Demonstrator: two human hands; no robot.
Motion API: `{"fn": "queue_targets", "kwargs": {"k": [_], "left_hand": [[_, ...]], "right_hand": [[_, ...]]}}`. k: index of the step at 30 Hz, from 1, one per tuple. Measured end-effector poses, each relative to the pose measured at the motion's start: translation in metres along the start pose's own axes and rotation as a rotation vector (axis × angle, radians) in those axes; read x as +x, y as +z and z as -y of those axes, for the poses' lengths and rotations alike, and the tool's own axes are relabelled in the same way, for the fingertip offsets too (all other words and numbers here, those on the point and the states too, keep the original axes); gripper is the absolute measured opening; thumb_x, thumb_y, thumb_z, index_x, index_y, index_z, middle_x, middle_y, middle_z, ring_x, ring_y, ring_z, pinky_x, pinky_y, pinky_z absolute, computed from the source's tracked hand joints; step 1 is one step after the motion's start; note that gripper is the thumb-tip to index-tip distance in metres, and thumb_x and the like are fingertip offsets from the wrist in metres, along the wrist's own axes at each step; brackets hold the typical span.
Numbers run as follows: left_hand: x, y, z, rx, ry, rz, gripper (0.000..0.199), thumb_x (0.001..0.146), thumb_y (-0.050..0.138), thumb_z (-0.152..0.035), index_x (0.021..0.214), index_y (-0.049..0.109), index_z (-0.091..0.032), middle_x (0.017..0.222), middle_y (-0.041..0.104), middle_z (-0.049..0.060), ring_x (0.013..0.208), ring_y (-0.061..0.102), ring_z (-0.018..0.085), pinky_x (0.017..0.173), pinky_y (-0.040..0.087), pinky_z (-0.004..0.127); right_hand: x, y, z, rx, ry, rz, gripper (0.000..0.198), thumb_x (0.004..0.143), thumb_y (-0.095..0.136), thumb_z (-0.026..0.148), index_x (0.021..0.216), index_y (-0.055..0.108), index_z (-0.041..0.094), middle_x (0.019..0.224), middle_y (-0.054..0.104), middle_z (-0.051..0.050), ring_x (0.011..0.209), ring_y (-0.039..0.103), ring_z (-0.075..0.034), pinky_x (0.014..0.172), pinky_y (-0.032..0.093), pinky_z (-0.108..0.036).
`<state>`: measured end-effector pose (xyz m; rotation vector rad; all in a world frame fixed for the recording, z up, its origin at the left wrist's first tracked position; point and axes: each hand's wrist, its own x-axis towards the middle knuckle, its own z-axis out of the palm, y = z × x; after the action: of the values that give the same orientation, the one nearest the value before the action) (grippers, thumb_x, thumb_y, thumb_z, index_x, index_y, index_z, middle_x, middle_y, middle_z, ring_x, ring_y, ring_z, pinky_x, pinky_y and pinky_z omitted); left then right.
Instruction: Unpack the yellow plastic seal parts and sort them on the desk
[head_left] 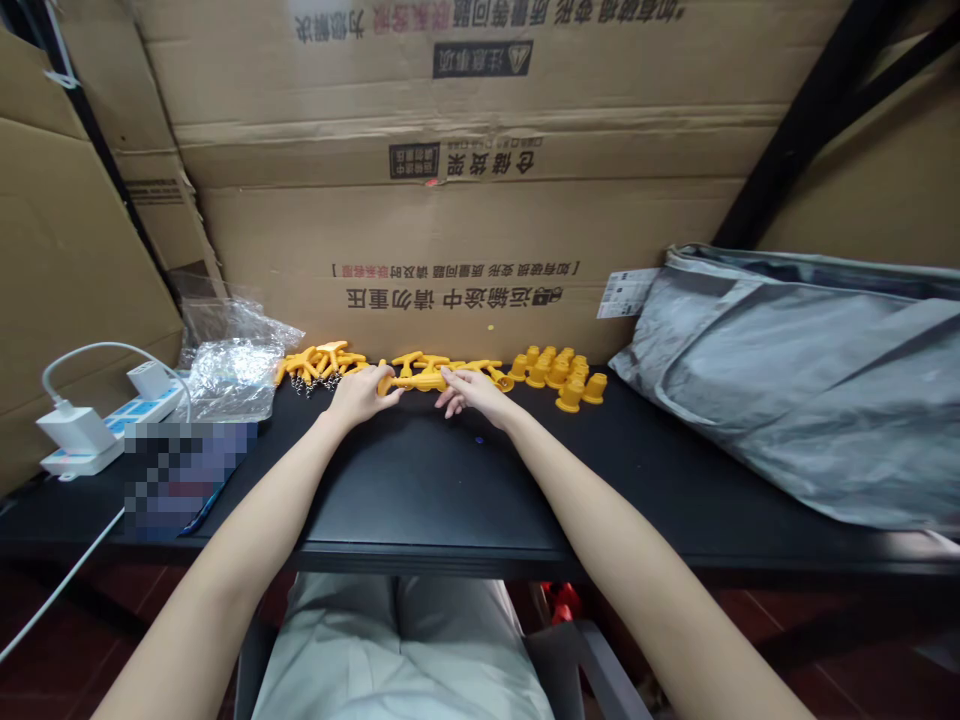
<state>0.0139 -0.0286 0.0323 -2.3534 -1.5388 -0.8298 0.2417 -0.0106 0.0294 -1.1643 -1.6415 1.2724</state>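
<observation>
A yellow plastic corkscrew [420,382] lies level between my two hands, just above the black table. My left hand [358,396] is closed around its handle end, at the left. At the other end my right hand [474,393] pinches the yellow body between thumb and forefinger, the other fingers curled loosely below. Its metal spiral does not show. Beyond my left hand lies a pile of yellow T-shaped handles with metal spirals [321,362]. More yellow T-shaped pieces [424,360] lie in a row behind the corkscrew. Several yellow cup-shaped pieces [568,392] stand right of my right hand.
A large grey bag [780,400] fills the table's right side. Clear plastic bags [232,370] and a white power strip [112,435] with plugs and cable lie at the left. Cardboard [465,220] walls the back. The black table's [435,490] front edge is near my lap.
</observation>
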Motion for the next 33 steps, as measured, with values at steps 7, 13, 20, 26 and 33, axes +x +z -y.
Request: {"fn": "queue_targets", "kwargs": {"k": [7,13,20,26,33], "left_hand": [[0.0,0.0014,0.0017,-0.001,-0.002,0.0,0.031,0.078,0.066,-0.039,0.103,0.063,-0.02,0.098,0.072,0.006,0.089,0.067,0.019,0.077,0.049,0.027],[0.0002,0.0035,0.0039,-0.012,0.003,-0.005,0.031,0.079,0.065,-0.04,0.103,0.063,-0.02,0.098,0.071,0.006,0.089,0.066,0.02,0.077,0.05,0.028],[-0.0001,0.0055,0.006,0.001,0.022,-0.006,0.033,0.079,0.065,-0.041,0.105,0.063,-0.021,0.096,0.071,0.006,0.089,0.066,0.018,0.077,0.049,0.027],[-0.0004,0.0061,0.0054,-0.008,0.016,0.004,0.035,0.08,0.064,-0.042,0.107,0.062,-0.021,0.099,0.071,0.006,0.091,0.066,0.019,0.079,0.05,0.028],[0.0,0.0074,0.0064,-0.004,0.025,0.002,0.035,0.08,0.064,-0.041,0.109,0.062,-0.022,0.101,0.071,0.005,0.093,0.066,0.019,0.08,0.05,0.027]], "right_hand": [[0.0031,-0.0018,-0.0073,0.117,-0.065,0.015,0.039,0.082,0.069,0.023,0.118,0.056,0.016,0.111,0.069,-0.012,0.069,0.07,-0.012,0.062,0.056,-0.021],[0.0037,-0.0032,-0.0078,0.149,-0.06,0.028,0.026,0.084,0.067,0.026,0.106,0.061,0.014,0.1,0.071,-0.012,0.068,0.069,-0.012,0.063,0.056,-0.022],[0.0038,-0.0022,-0.0066,0.161,-0.061,0.019,0.025,0.082,0.069,0.027,0.101,0.062,0.013,0.097,0.072,-0.011,0.066,0.069,-0.011,0.063,0.056,-0.021],[0.0019,-0.0006,-0.0029,0.179,-0.028,-0.009,0.019,0.084,0.068,0.028,0.096,0.064,0.013,0.089,0.072,-0.01,0.062,0.068,-0.011,0.062,0.056,-0.021],[0.0009,0.0023,-0.0023,0.227,0.025,-0.024,0.017,0.087,0.064,0.03,0.091,0.067,0.013,0.077,0.071,-0.007,0.06,0.066,-0.011,0.065,0.057,-0.023]]}}
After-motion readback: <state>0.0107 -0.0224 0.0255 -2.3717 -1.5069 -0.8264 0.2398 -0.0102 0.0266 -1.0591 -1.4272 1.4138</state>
